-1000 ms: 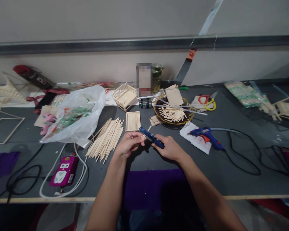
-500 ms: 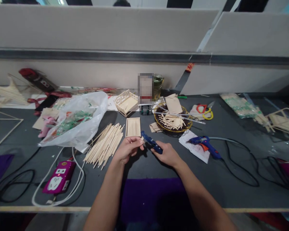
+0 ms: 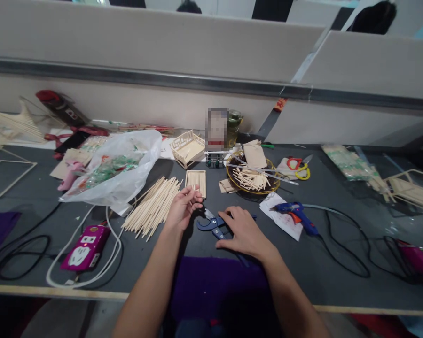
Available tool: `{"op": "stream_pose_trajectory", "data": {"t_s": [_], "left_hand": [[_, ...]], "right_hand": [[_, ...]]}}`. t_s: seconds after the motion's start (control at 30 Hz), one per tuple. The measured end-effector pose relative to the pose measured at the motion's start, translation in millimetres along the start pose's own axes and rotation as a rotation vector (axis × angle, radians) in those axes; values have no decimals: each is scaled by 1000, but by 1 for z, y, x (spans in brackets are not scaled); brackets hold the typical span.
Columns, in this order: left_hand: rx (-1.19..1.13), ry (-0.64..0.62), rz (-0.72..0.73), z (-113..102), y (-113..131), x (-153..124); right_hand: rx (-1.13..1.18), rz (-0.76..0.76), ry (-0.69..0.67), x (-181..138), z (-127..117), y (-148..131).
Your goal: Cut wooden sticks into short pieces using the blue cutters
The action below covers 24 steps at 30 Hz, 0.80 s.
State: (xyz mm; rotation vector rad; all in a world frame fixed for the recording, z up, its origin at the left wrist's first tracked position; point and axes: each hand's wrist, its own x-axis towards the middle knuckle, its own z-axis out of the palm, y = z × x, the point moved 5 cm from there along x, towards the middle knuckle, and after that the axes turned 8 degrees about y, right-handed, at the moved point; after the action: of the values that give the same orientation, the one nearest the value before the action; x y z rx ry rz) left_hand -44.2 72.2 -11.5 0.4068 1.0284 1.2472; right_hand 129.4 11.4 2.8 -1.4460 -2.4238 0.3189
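Right hand (image 3: 245,232): spread, unclenched over blue cutter (image 3: 216,230) | Left hand (image 3: 183,207): curled, contents indeterminate | Blue cutter: head leftward, right hand nearer

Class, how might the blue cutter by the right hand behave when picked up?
The blue cutter would probably swing at its joints, since pivot screws show. Its flat, hooked shape suggests it is unlikely to roll. The metal-looking blade hints that it may feel heavier at that end.
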Motion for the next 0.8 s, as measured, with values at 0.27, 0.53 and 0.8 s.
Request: {"op": "stream_pose_trajectory", "data": {"t_s": [0.27, 0.53, 0.8], "left_hand": [[-109, 22, -155, 5, -13, 0], [-337, -34, -277, 6, -20, 2], [-560, -20, -290, 5, -21, 5]], "right_hand": [[-221, 290, 92, 31, -6, 32], [-426, 365, -9, 43, 7, 36], [-330, 359, 91, 43, 1, 29]]}}
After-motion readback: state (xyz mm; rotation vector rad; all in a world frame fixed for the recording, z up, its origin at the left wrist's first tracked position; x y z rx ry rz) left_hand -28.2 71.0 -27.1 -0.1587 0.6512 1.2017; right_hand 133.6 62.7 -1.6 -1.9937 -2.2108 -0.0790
